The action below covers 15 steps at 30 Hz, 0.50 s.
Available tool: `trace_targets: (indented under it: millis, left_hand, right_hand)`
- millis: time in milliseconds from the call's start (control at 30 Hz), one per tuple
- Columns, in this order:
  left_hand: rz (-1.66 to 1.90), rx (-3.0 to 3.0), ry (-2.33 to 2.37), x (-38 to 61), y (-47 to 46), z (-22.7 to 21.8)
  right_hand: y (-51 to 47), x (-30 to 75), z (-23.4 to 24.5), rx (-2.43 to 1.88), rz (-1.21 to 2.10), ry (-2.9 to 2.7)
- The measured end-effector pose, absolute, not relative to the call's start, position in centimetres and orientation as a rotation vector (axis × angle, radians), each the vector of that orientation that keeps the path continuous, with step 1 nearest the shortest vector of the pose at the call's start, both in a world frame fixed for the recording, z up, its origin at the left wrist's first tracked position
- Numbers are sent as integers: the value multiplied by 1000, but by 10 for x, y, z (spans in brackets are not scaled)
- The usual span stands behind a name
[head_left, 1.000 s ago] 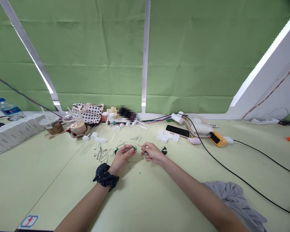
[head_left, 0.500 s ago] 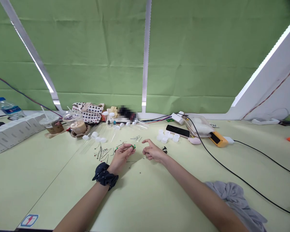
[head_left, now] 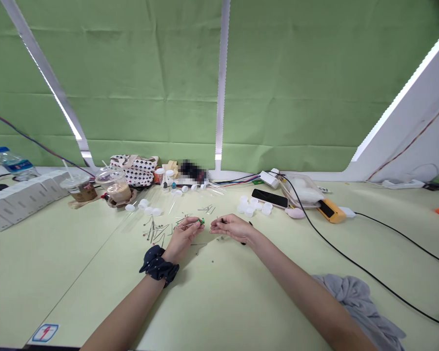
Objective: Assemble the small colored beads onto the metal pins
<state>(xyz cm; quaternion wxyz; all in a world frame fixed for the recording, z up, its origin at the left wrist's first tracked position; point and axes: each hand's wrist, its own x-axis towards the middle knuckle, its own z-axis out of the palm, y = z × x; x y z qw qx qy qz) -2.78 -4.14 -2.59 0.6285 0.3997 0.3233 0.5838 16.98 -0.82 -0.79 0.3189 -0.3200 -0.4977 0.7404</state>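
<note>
My left hand [head_left: 183, 236], with a dark scrunchie [head_left: 158, 264] at its wrist, is closed on a small green piece [head_left: 201, 221] at the fingertips. A thin metal rod lies along the same fingers. Just to the right, my right hand [head_left: 234, 227] is closed around a black-handled tool [head_left: 243, 243]; dark ends stick out behind the palm and a dark bit shows at the fingers. Its exact kind is hidden by the hand. The two hands' fingertips are close but apart. Left of my left hand lie several thin metal pins [head_left: 153, 231], with a few more metal pieces [head_left: 207, 209] beyond.
White caps [head_left: 249, 208] and a phone [head_left: 269, 198] lie beyond my right hand. A yellow device [head_left: 332, 211] and a black cable [head_left: 336, 258] are at right. Drink cups [head_left: 117, 187], white boxes [head_left: 20, 202] and a patterned bag [head_left: 133, 169] stand at left.
My right hand has turned and moved slightly left, towards the green piece. Its raised index finger has come down beside the others. My left hand stays nearly still.
</note>
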Motion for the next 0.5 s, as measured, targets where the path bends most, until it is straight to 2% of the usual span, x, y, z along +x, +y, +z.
trace_targets:
  millis: [367, 500]
  left_hand:
    - [1284, 947, 754, -27, -44, -23]
    - [1239, 1000, 758, -24, -46, -22]
  right_hand:
    - [-19, 165, 1, -819, 1670, -1852]
    - [-25, 163, 5, -772, 1665, -2035]
